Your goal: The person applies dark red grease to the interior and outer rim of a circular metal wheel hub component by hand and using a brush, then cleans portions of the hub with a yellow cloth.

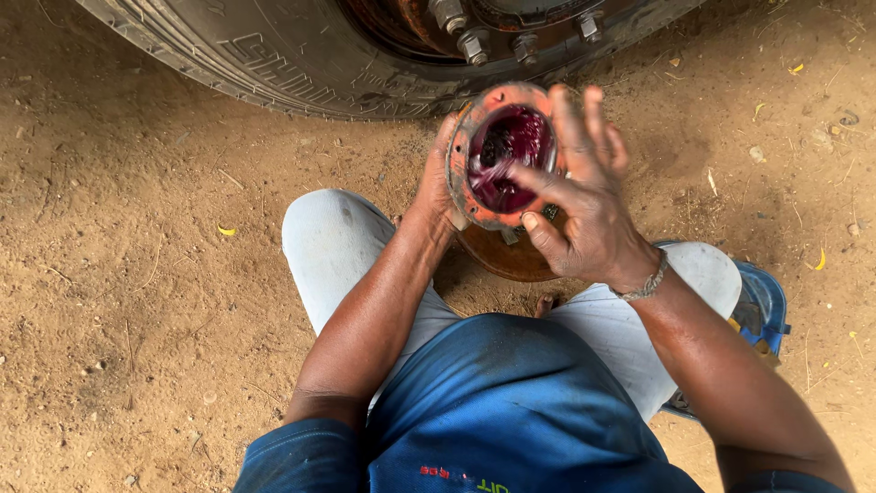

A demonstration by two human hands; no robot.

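Rubber truck tyre (301, 55) over sandy ground, a greased hub cap held before it.

Largest first: the tyre's rusty wheel hub (474, 27) shows 4 nuts; below it the left hand (436, 183) clamps the orange hub cap (465, 151) by its rim, while the right hand (584, 201), fingers spread, reaches into the dark red grease (511, 155) inside.

— Left arm? Bent at the elbow, forearm running up and inward; left hand (436, 187) cupped, fingers wrapped out of sight, thumb side facing the camera.

— And the right? Forearm angled up from the lower right, wrist flexed, a metal bracelet around it. Right hand (579, 196) raised, palm turned inward, fingers spread and slightly blurred, thumb pointing down-left.
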